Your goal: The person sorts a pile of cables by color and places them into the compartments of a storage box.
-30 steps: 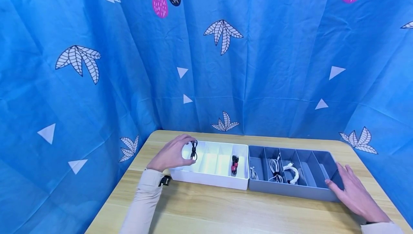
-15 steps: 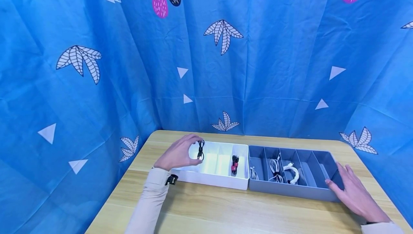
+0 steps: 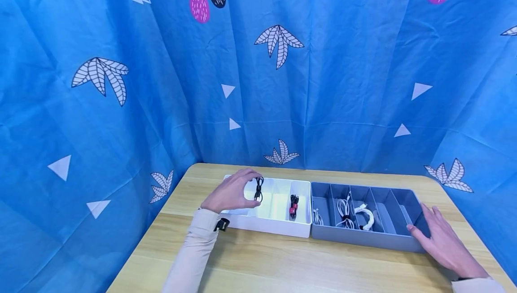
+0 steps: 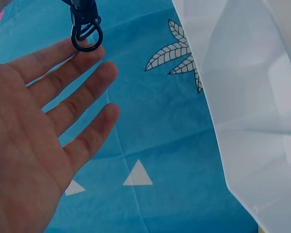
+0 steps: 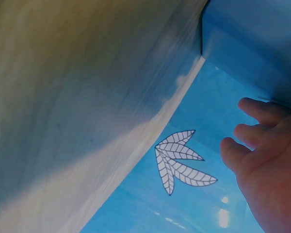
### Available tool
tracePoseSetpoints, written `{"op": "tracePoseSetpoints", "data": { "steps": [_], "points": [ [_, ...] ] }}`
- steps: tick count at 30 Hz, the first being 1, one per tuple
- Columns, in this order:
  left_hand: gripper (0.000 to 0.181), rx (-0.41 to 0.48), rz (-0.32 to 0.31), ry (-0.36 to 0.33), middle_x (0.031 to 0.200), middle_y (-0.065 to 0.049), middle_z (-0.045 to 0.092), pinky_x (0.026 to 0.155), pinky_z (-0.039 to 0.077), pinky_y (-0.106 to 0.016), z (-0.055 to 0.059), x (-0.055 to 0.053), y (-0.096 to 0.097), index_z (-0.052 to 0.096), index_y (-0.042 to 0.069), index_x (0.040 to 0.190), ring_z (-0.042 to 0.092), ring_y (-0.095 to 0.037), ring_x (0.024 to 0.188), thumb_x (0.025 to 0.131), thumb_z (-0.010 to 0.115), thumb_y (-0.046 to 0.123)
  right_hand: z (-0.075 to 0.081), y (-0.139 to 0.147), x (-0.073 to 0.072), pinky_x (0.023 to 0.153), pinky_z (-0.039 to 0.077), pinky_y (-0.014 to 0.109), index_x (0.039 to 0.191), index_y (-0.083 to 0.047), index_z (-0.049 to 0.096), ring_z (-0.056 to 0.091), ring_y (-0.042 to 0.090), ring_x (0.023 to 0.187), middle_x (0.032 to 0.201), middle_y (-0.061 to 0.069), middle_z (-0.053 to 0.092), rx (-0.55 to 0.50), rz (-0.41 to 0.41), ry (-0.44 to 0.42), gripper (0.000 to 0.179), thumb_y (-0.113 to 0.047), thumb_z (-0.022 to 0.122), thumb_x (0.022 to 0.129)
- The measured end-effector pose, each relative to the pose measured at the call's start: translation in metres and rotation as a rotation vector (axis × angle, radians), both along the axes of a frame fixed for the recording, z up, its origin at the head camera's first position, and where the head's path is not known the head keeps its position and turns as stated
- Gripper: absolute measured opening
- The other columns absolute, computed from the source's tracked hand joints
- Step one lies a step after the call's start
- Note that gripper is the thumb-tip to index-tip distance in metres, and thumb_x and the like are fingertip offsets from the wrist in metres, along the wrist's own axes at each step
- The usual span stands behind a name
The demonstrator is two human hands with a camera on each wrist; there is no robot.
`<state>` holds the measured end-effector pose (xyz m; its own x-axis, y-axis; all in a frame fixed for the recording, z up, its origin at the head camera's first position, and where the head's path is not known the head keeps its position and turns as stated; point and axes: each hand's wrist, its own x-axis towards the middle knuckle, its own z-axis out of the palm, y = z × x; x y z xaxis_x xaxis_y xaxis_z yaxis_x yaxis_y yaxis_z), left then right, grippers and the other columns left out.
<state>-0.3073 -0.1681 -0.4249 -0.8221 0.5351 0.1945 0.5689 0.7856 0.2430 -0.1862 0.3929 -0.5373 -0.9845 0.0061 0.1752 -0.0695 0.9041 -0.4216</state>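
Between thumb and fingertips, my left hand [image 3: 232,193] pinches a coiled black cable [image 3: 258,190] above the left part of the white divided box [image 3: 266,225]. In the left wrist view the looped end of that cable [image 4: 87,39] shows at the fingertips, beside the white box wall [image 4: 237,97]. My right hand [image 3: 442,239] rests at the right end of the grey divided box [image 3: 363,240], thumb on its front rim and fingers at its end wall. The right wrist view shows several of its fingers [image 5: 254,131] against that box.
A black cable with a red tie [image 3: 294,207] lies in the white box's right compartment. White cables [image 3: 345,212] occupy the left compartments of the grey box. Both boxes stand end to end on the wooden table [image 3: 291,266], with a blue curtain [image 3: 323,82] behind.
My left hand has moved to the right along the white box, carrying the black cable with it. The right hand and both boxes have stayed where they were.
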Motion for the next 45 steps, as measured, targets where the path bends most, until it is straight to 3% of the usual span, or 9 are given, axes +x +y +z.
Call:
{"op": "tracePoseSetpoints", "data": {
  "steps": [12, 22, 36, 45],
  "points": [
    [0.079, -0.027, -0.053, -0.015, 0.146, 0.004, 0.050, 0.111, 0.044, -0.046, -0.002, -0.004, 0.017, 0.051, 0.027, 0.141, 0.047, -0.020, 0.137, 0.073, 0.077, 0.057, 0.002, 0.000, 0.000, 0.094, 0.019, 0.082, 0.155, 0.005, -0.001, -0.004, 0.061, 0.143, 0.152, 0.045, 0.008, -0.004, -0.005, -0.023, 0.089, -0.049, 0.045, 0.100],
    [0.079, -0.034, -0.064, -0.046, 0.147, 0.004, 0.050, 0.111, 0.045, -0.046, -0.012, -0.006, 0.028, 0.051, 0.027, 0.141, 0.047, -0.020, 0.137, 0.073, 0.077, 0.059, 0.001, 0.001, -0.002, 0.094, 0.019, 0.083, 0.155, 0.005, -0.002, -0.003, 0.062, 0.142, 0.151, 0.046, 0.006, -0.001, -0.008, -0.042, 0.090, -0.050, 0.044, 0.100],
    [0.075, -0.063, -0.130, -0.018, 0.144, 0.005, 0.052, 0.111, 0.045, -0.043, -0.025, -0.007, 0.038, 0.053, 0.025, 0.138, 0.048, -0.018, 0.136, 0.073, 0.078, 0.054, 0.001, 0.001, 0.000, 0.095, 0.018, 0.082, 0.155, 0.005, -0.001, -0.005, 0.060, 0.143, 0.152, 0.046, 0.007, -0.013, -0.001, -0.025, 0.089, -0.048, 0.045, 0.100],
    [0.076, -0.075, -0.140, -0.020, 0.144, 0.004, 0.053, 0.110, 0.046, -0.042, -0.027, -0.006, 0.042, 0.053, 0.024, 0.139, 0.050, -0.019, 0.135, 0.074, 0.077, 0.053, 0.001, 0.000, 0.000, 0.096, 0.017, 0.083, 0.154, 0.006, 0.000, -0.005, 0.060, 0.143, 0.152, 0.045, 0.008, -0.014, -0.001, -0.023, 0.089, -0.049, 0.044, 0.100]
  ]
}}
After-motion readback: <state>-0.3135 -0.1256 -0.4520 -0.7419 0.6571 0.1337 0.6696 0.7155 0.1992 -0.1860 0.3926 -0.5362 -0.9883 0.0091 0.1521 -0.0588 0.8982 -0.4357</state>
